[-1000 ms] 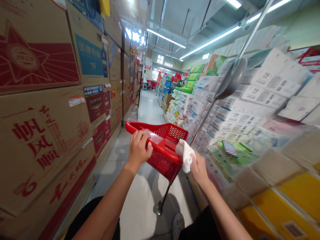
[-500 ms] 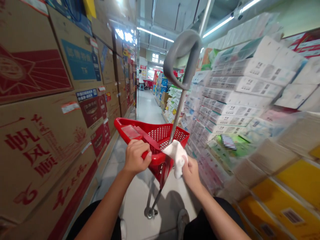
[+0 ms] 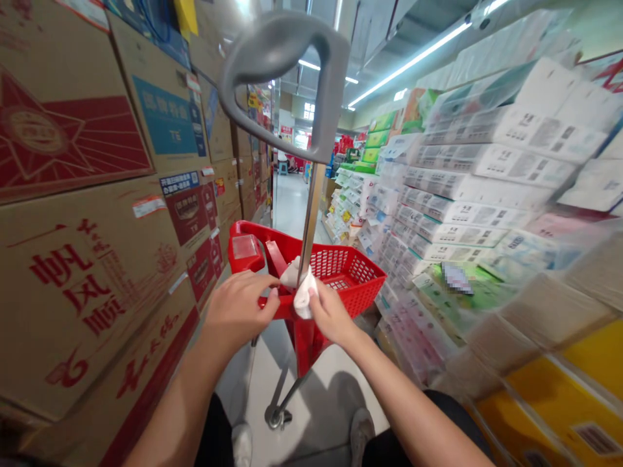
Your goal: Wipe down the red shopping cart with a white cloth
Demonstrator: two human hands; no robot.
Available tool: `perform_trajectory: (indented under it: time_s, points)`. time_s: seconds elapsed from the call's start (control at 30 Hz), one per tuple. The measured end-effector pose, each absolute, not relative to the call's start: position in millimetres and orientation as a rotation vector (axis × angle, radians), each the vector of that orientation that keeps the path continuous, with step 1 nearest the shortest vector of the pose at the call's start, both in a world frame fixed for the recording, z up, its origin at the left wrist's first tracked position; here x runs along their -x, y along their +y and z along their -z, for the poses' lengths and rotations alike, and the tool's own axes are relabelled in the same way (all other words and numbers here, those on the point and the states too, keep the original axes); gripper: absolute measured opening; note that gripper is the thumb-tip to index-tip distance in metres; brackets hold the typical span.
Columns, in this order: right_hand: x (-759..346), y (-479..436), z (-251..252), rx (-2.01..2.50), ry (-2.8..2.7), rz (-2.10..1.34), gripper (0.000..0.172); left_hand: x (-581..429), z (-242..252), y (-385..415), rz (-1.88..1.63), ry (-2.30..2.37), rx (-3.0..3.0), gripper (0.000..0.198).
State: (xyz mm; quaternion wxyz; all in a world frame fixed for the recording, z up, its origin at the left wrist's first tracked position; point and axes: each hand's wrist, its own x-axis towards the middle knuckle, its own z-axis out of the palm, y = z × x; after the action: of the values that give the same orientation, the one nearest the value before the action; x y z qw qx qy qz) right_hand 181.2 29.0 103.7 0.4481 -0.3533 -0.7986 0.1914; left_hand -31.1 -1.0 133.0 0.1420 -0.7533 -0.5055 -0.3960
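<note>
A red plastic shopping cart basket (image 3: 341,269) on wheels stands in the aisle in front of me. Its grey pull handle (image 3: 285,71) rises on a metal pole (image 3: 307,220) close to the camera. My left hand (image 3: 238,308) grips the near red rim of the basket, fingers curled round it. My right hand (image 3: 331,314) holds a crumpled white cloth (image 3: 302,292) pressed against the base of the pole.
Stacked brown cardboard boxes (image 3: 87,214) with red print wall the left side. Shelves of white and green tissue packs (image 3: 467,214) line the right, with yellow boxes (image 3: 584,389) lower down. The grey floor aisle (image 3: 292,201) runs ahead between them.
The cart has turned so its grey handle swung from the right to the front of my view. My right hand moved the cloth from the rim's right corner to the pole base.
</note>
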Motion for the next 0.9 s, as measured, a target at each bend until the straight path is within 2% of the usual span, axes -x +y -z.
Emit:
perform_trajectory:
  time_s: [0.1, 0.2, 0.43, 0.6, 0.73, 0.9]
  points:
    - [-165.1, 28.2, -96.3, 0.915, -2.047, -0.362, 0.034, 12.2, -132.8, -9.2, 0.971, -1.463, 2.048, 0.022]
    - [-176.2, 38.1, -80.1, 0.956, -2.138, -0.217, 0.033, 12.8, -125.8, -4.0, 0.887, -1.427, 1.902, 0.036]
    - [-274.2, 86.7, -32.0, 1.301, -2.219, 0.116, 0.038, 58.8, -115.0, 23.2, 0.934, -1.401, 1.813, 0.042]
    - [-331.0, 108.4, -21.9, 1.711, -2.101, 0.288, 0.036, 79.8, -111.3, 39.1, 1.032, -1.418, 1.827, 0.042]
    - [-294.9, 104.4, -26.5, 1.850, -1.947, 0.264, 0.035, 83.9, -108.0, 48.8, 1.132, -1.360, 1.760, 0.042]
    - [-166.4, 71.5, -51.1, 1.426, -2.020, 0.144, 0.029, 85.0, -105.1, 53.9, 1.186, -1.306, 1.734, 0.041]
